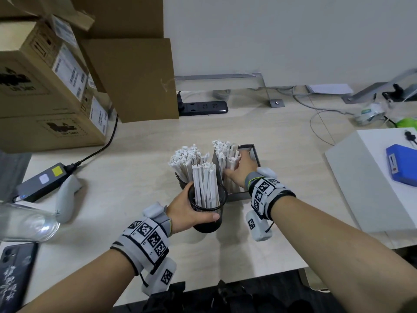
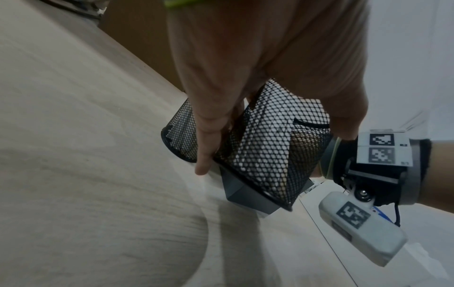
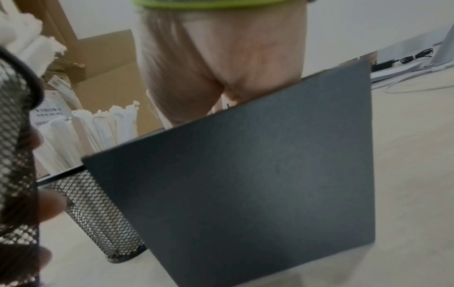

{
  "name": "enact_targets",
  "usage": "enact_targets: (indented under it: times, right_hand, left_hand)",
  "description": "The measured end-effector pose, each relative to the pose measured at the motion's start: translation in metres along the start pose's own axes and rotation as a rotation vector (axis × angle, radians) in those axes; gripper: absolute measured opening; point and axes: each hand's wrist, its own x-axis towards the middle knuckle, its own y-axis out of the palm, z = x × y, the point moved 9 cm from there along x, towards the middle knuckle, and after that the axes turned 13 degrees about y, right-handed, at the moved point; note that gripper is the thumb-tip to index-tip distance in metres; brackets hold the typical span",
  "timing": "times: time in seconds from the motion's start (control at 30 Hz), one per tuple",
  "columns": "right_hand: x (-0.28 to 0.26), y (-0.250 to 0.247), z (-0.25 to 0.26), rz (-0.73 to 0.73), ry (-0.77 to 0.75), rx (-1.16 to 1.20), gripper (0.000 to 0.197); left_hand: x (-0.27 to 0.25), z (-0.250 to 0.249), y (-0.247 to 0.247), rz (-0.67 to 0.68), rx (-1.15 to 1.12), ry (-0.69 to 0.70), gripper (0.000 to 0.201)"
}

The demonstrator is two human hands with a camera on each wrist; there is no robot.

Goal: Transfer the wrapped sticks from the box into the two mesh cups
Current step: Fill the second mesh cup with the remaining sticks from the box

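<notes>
The left hand [image 1: 189, 211] grips the near mesh cup [image 1: 208, 213], part full. The right hand [image 1: 240, 170] reaches into the gray box [image 1: 253, 154] around wrapped sticks [image 1: 225, 154]. The far mesh cup [image 1: 180, 179] looks full, so I think few are left.

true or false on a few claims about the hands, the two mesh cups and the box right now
1. The left hand grips the near mesh cup. True.
2. The near mesh cup is empty. False: wrapped sticks stand in it.
3. The right hand reaches into the dark box. True.
4. The far mesh cup holds fewer sticks than the near one. False: it holds a fuller bunch.
5. The box lies tipped on its side. False: it stands upright, open at the top.
</notes>
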Motion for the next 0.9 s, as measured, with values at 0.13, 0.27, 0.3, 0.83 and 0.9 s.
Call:
enact_targets:
  times: [0.13, 0.27, 0.3, 0.83, 0.9]
  right_hand:
    - [-0.004, 0.003, 0.005, -0.027, -0.019, -0.127, 0.025]
    - [-0.006, -0.003, 0.001, -0.014, 0.004, -0.102, 0.021]
    - [-0.007, -0.006, 0.001, -0.008, 0.001, -0.071, 0.016]
    - [-0.058, -0.117, 0.04, -0.144, -0.289, 0.605, 0.025]
    - [-0.076, -0.118, 0.053, -0.109, -0.373, 0.65, 0.024]
  left_hand:
    - [0.001, 0.002, -0.005, -0.015, 0.027, -0.003, 0.1]
    - [0.001, 0.002, -0.007, -0.033, 0.028, -0.012, 0.091]
    - [0.001, 0.002, -0.007, -0.037, 0.026, -0.017, 0.088]
    - [0.013, -0.004, -0.006, -0.035, 0.145, -0.04, 0.104]
    - [0.015, -0.005, -0.006, -0.03, 0.149, -0.033, 0.1]
